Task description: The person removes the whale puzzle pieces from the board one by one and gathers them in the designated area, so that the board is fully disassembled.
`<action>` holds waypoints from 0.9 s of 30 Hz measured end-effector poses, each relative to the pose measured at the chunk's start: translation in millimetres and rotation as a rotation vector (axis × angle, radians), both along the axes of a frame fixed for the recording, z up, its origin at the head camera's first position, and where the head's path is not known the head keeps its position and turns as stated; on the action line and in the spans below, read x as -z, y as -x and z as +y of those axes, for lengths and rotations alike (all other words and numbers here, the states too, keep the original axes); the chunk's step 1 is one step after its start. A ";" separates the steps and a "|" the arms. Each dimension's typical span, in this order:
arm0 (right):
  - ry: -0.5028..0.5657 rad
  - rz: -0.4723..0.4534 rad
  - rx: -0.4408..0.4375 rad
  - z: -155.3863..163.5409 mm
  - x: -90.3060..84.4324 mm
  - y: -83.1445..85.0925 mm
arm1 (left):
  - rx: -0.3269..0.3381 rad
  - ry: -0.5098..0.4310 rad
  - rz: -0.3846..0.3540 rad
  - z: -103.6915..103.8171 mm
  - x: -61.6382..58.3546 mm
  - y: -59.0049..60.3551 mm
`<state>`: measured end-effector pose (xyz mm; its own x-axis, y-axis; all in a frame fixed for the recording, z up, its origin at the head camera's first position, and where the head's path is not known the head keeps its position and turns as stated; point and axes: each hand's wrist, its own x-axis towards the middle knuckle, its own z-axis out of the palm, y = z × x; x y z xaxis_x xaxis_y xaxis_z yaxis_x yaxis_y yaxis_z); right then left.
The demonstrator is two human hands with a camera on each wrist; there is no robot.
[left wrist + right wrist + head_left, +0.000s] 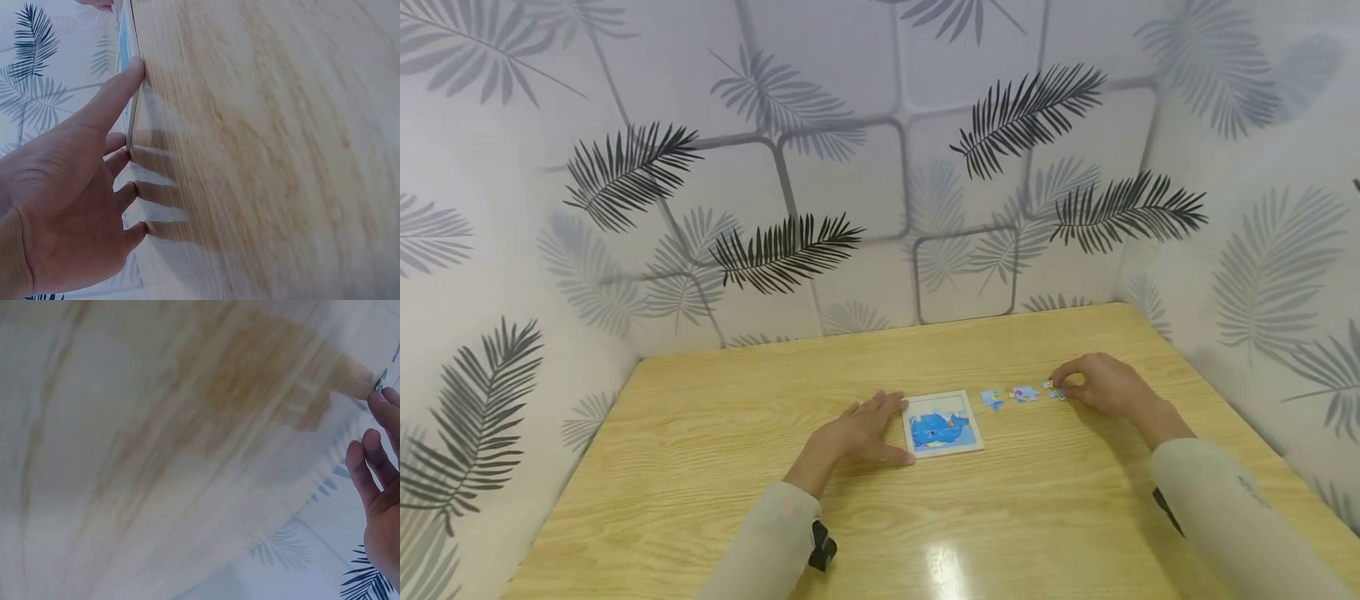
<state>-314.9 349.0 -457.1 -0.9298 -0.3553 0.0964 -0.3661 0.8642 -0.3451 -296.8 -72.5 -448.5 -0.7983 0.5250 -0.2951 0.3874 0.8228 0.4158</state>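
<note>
**Hands at a small puzzle board on a wooden table**

Head view: a wooden table (700, 467) stands in a corner of leaf-patterned walls (850, 167). Near its middle lies a white-framed puzzle board (943, 424) with a blue animal picture. The left hand (865, 431) lies flat on the table at the board's left edge, fingers straight and spread, thumb along the near-left corner, gripping nothing. Right of the board three loose puzzle pieces lie in a row: a first piece (992, 399) just beside the board, a second piece (1024, 393) farther right, and a third piece (1055, 390) under the fingertips of the right hand (1101, 383). That hand's fingers curl down onto the third piece and seem to pinch it.

Left wrist view: the left hand (69, 206) is open, its forefinger touching the edge of the puzzle board (127, 62), the other fingers relaxed against the table (269, 156).

Right wrist view: blurred; the right hand (378, 494) shows at the right edge, fingers loosely bent, a small piece (380, 379) at the fingertips against the table (156, 437). The grip itself cannot be told here.
</note>
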 end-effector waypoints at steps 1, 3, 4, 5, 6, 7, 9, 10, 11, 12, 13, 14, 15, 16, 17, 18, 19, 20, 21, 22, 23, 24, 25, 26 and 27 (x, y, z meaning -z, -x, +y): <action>-0.012 0.003 -0.002 -1.0 -1.1 -0.1 | 0.000 0.001 0.002 -0.4 -0.3 -0.2; -0.037 0.003 -0.011 -2.8 -3.2 -0.4 | -0.003 0.001 0.004 -1.3 -1.3 -0.8; -0.051 0.003 -0.015 -3.4 -3.6 -0.3 | -0.004 -0.002 0.003 -1.5 -1.7 -1.2; -0.064 0.005 -0.022 -4.2 -4.0 -0.5 | -0.004 -0.004 0.000 -1.8 -1.8 -1.5; -0.077 0.006 -0.029 -4.9 -3.8 -0.3 | -0.004 -0.007 -0.002 -2.0 -1.8 -1.7; -0.085 0.005 -0.039 -5.5 -3.8 -0.3 | -0.003 -0.008 -0.006 -2.1 -1.6 -1.9; -0.098 0.008 -0.062 -6.0 -3.5 0.1 | -0.003 -0.008 -0.013 -2.4 -1.0 -1.9; -0.095 0.009 -0.070 -6.4 -3.4 0.1 | -0.002 -0.010 -0.011 -2.6 -0.4 -1.4; -0.084 0.008 -0.075 -6.8 -3.8 -0.1 | -0.001 -0.008 -0.008 -2.7 0.3 -0.9; -0.073 0.008 -0.081 -7.1 -4.4 -0.5 | 0.001 -0.005 -0.003 -2.8 0.6 -0.4; -0.059 0.006 -0.086 -7.3 -5.3 -0.9 | 0.004 -0.001 0.003 -2.7 0.7 0.0; -0.048 0.008 -0.093 -7.7 -6.2 -1.2 | 0.005 0.000 0.008 -2.5 0.7 0.4; -0.034 0.009 -0.097 -8.4 -7.2 -1.6 | 0.006 0.002 0.013 -2.3 0.6 0.7; -0.020 0.011 -0.096 -9.4 -8.3 -2.3 | 0.008 0.004 0.017 -2.0 0.3 0.9; -0.010 0.026 -0.099 -10.4 -8.9 -2.4 | 0.010 0.009 0.019 -1.7 -0.2 0.9; -0.002 0.047 -0.106 -11.9 -9.6 -2.4 | 0.011 0.013 0.020 -1.3 -1.0 0.7; 0.003 0.070 -0.110 -14.2 -10.8 -2.3 | 0.010 0.015 0.021 -1.0 -1.6 0.7; 0.010 0.098 -0.116 -17.7 -12.1 -2.1 | 0.010 0.020 0.024 -0.8 -2.1 0.9; 0.020 0.126 -0.122 -22.4 -13.9 -1.9 | 0.010 0.024 0.030 -0.7 -3.2 1.2; 0.027 0.152 -0.133 -28.0 -14.4 -2.1 | 0.011 0.029 0.033 -0.4 -3.1 1.2; 0.035 0.175 -0.151 -34.8 -15.3 -2.5 | 0.010 0.034 0.034 -0.1 -3.4 1.1; 0.042 0.180 -0.163 -43.3 -17.1 -3.6 | 0.008 0.035 0.033 0.2 -3.4 1.3; 0.045 0.174 -0.177 -52.4 -18.7 -4.3 | 0.006 0.034 0.031 0.4 -3.3 1.2; 0.054 0.164 -0.201 -61.9 -19.7 -5.0 | 0.007 0.032 0.030 0.6 -2.9 1.0; 0.064 0.140 -0.219 -71.4 -20.2 -5.8 | 0.007 0.028 0.025 0.9 -2.5 0.5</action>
<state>-309.0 277.5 -437.0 -0.8072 -0.5359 0.2474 -0.5902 0.7370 -0.3293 -297.3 -71.5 -446.0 -0.8016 0.5227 -0.2900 0.4033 0.8310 0.3830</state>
